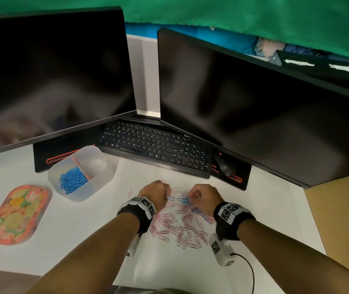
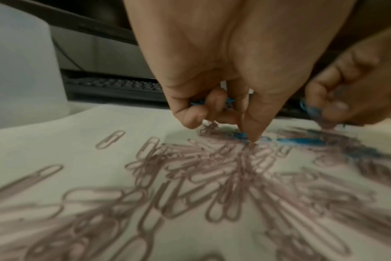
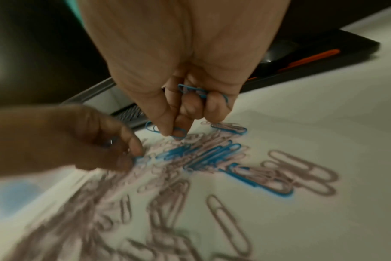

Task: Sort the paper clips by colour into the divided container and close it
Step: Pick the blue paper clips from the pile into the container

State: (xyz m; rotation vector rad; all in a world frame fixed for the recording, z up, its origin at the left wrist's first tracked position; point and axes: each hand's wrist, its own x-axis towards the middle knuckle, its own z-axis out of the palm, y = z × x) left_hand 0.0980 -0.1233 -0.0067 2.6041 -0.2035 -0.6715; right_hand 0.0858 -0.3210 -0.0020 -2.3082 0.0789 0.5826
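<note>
A heap of pink paper clips (image 1: 180, 228) with several blue paper clips (image 1: 183, 200) among them lies on the white desk. My left hand (image 1: 155, 193) is over the heap's far left, fingers curled round blue clips (image 2: 229, 101) in its palm, thumb and forefinger pinching at a blue clip (image 2: 241, 136) on the desk. My right hand (image 1: 203, 195) holds blue clips (image 3: 193, 91) in curled fingers and pinches another blue clip (image 3: 179, 133). The translucent divided container (image 1: 80, 172) stands at the left with blue clips (image 1: 73, 180) in its near compartment; the far compartment looks empty.
A floral orange lid (image 1: 14, 215) lies left of the container. A black keyboard (image 1: 154, 147) and a mouse (image 1: 225, 165) sit behind the heap, under two dark monitors (image 1: 50, 75). A cable (image 1: 250, 270) runs from the right wrist.
</note>
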